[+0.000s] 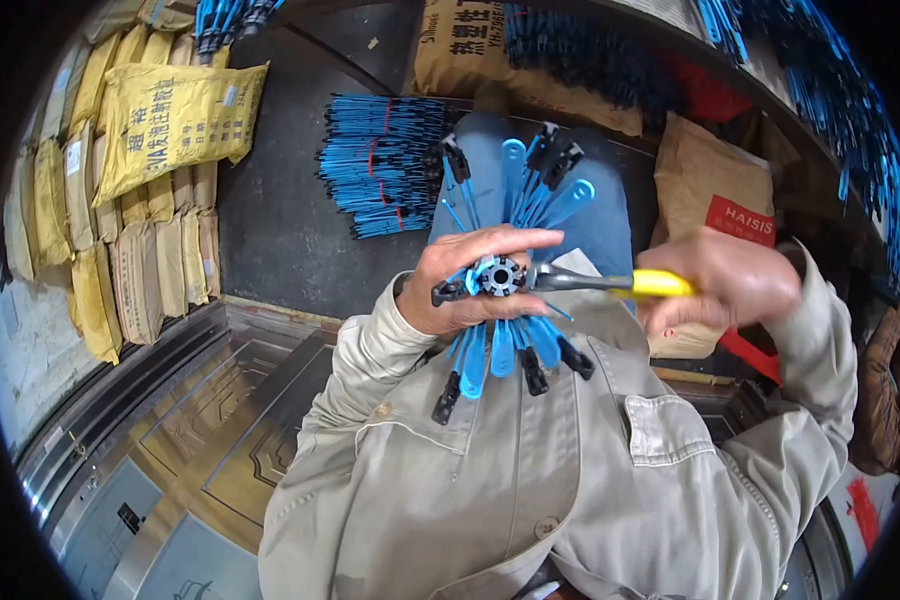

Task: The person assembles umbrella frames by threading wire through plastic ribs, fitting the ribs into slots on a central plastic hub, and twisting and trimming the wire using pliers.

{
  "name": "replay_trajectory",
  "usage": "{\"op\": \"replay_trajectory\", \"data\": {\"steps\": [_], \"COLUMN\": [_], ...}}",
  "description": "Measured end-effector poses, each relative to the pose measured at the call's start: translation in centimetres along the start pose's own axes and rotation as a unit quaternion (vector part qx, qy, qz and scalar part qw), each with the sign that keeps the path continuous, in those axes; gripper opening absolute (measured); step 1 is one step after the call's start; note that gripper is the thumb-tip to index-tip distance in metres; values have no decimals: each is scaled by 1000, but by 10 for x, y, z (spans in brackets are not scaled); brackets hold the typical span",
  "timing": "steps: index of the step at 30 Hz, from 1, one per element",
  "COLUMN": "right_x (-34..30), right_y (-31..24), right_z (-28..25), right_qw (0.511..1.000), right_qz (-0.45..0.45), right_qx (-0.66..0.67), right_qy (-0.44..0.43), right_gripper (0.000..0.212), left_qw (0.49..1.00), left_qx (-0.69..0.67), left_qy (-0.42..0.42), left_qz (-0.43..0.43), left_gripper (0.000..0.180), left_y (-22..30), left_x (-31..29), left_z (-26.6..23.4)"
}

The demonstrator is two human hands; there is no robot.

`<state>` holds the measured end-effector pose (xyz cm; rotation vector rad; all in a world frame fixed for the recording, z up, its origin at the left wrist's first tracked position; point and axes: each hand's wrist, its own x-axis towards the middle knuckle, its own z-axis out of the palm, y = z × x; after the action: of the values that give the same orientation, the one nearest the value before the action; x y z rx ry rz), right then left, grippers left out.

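My left hand (445, 265) is closed around a cluster of blue plastic strips with black ends (503, 345), which fan out above and below it. At the cluster's centre, between thumb and fingers, sits a round black notched hub (501, 276) with a hole facing up. My right hand (725, 280), blurred, grips a metal tool with a yellow handle (662, 283); it looks like pliers seen edge-on. The tool's metal head touches or lies right beside the hub. Whether its jaws are closed cannot be made out.
Bundled blue and black strips (382, 165) lie on the dark surface beyond my left hand. Yellow sacks (170, 125) are stacked at the far left. A brown paper sack (712, 185) stands beyond my right hand, and more blue strips (850, 110) hang at the upper right.
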<state>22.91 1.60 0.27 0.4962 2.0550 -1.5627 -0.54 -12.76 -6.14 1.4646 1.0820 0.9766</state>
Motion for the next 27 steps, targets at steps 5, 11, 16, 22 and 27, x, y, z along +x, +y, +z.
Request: {"op": "replay_trajectory", "data": {"steps": [5,11,16,22,27], "right_x": [-2,-2,15,31,26], "right_y": [2,-13,14,7,15], "right_z": [15,42,65,55,57], "right_qw": [996,961,850,708,755], "right_qz": [17,-68,-33,-86,-103], "right_qx": [85,-202,-380,-504,-462], "right_qy": [-9,174,365,487,455], "right_gripper": [28,25,26,22,17], "left_qw": [994,993,992,990,990], "left_qx": [-55,-72,-46,-22,-20], "left_qy": [-39,26,91,137,135], "left_qz": [87,89,74,35,37], "left_gripper": [50,48,49,55,60], "left_y": [-14,-16,-9,-9,-12], "left_x": [7,-5,0,-2,0], "left_z": [-5,-2,9,9,8]}}
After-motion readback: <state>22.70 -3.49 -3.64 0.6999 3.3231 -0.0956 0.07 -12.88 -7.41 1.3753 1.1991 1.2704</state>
